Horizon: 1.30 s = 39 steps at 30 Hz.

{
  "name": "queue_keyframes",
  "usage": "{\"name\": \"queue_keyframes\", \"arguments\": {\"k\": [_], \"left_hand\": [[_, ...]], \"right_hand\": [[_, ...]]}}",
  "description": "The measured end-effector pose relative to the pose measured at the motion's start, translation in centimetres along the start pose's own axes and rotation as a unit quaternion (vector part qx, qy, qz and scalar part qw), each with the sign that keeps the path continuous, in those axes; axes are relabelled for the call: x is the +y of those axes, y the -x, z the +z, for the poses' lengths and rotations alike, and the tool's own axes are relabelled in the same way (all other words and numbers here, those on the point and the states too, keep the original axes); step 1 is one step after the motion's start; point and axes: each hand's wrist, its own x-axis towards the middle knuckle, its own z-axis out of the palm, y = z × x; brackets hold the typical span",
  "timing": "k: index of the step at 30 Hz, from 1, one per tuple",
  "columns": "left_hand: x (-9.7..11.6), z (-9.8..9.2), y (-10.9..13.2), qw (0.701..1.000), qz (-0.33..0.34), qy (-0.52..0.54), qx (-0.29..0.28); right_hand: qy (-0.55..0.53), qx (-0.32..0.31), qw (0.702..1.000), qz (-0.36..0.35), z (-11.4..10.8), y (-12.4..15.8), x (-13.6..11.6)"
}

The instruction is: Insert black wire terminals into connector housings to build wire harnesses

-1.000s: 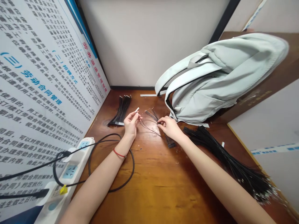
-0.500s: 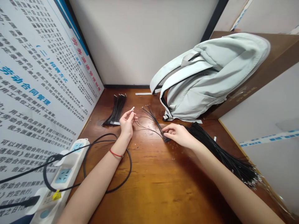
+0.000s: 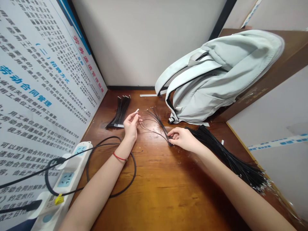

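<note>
My left hand (image 3: 131, 128) pinches a small white connector (image 3: 137, 111) between thumb and fingers. Thin black wires (image 3: 150, 131) curve from that hand toward my right hand. Over on the right, my right hand (image 3: 182, 138) is closed on a small bundle of black wires (image 3: 159, 121) lying on the table, its loose tips fanned out at the far end. Just behind my left hand lies a stack of finished-looking black wire harnesses (image 3: 122, 112) with a white band. A large bundle of black wires (image 3: 226, 157) with silvery ends rests beyond my right forearm.
A pale backpack (image 3: 211, 80) leans against a brown carton (image 3: 260, 93) at the back right. White strips (image 3: 148, 95) lie by the back wall. On the left, a power strip (image 3: 72, 173) and a looped black cable (image 3: 135, 166) sit on the wooden table (image 3: 154, 192).
Both hands hold nearly the same position and grip. The wires between them have shifted slightly, and the whole view has moved a little.
</note>
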Motion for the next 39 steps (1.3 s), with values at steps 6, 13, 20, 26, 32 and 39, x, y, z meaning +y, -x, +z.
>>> {"name": "queue_keyframes", "arguments": {"k": [6,13,20,26,32,39], "left_hand": [[0.1,0.1,0.1,1.000,0.005,0.010,0.003],[0.0,0.0,0.1,1.000,-0.007,0.015,0.012],[0.0,-0.1,-0.1,1.000,-0.011,-0.004,0.006],[-0.1,0.0,-0.2,1.000,-0.004,-0.009,0.009],[0.0,0.1,-0.2,1.000,-0.009,-0.006,0.015],[0.0,0.0,-0.2,1.000,-0.014,-0.009,0.013]], "right_hand": [[0.116,0.024,0.993,-0.009,0.6,-0.3,-1.3],[0.201,0.052,0.978,-0.003,1.1,-1.4,-1.9],[0.212,0.014,0.976,-0.056,1.2,-3.7,-2.2],[0.245,0.009,0.969,-0.028,1.4,-5.1,-2.5],[0.322,0.008,0.943,-0.086,1.6,-5.5,-2.0],[0.359,-0.053,0.929,-0.068,1.0,-6.1,-2.4]]}}
